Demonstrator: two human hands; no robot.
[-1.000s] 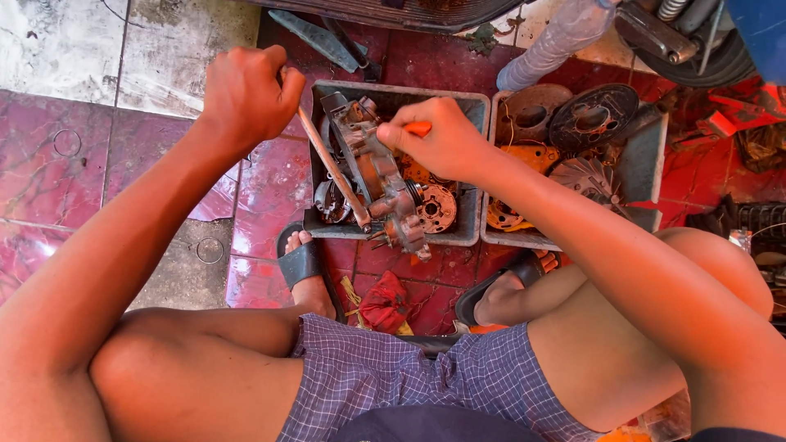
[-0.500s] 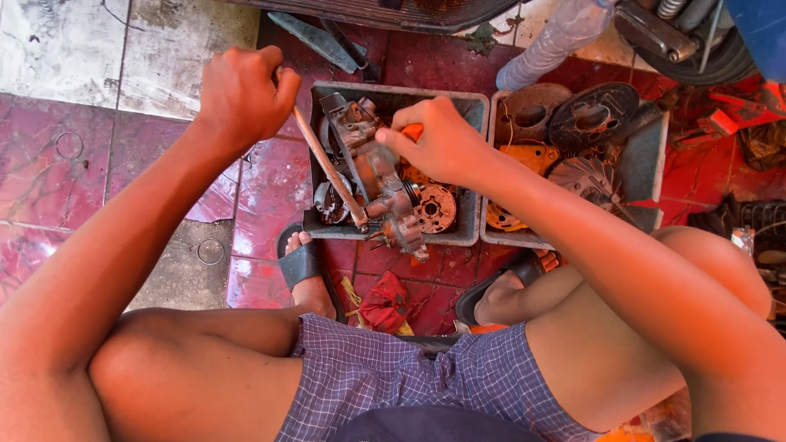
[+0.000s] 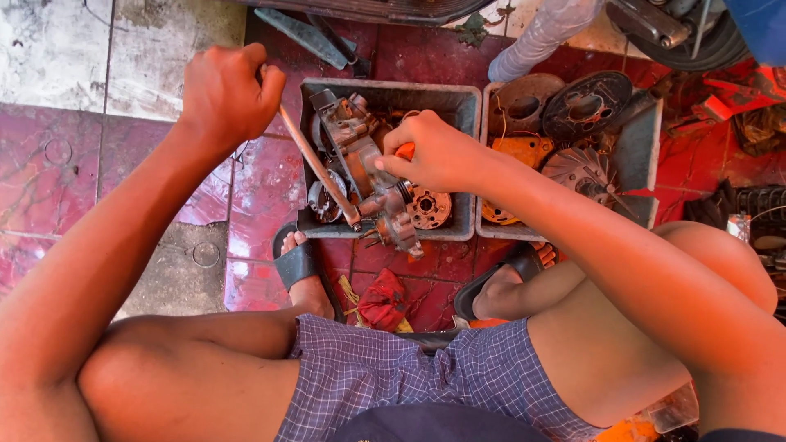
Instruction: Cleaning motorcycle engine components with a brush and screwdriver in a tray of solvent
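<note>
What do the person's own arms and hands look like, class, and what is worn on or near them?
Both arms are bare from shoulder to wrist: no sleeves, gloves, watch, rings or bands show. The left hand and right hand are uncovered too, with no markings visible. Below them the person wears blue-and-white checked cloth shorts and dark rubber slip-on sandals.

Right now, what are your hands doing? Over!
Left hand gripping long metal tool. Right hand on orange handle, steadying engine part over grey tray. Nothing blocking.
</note>
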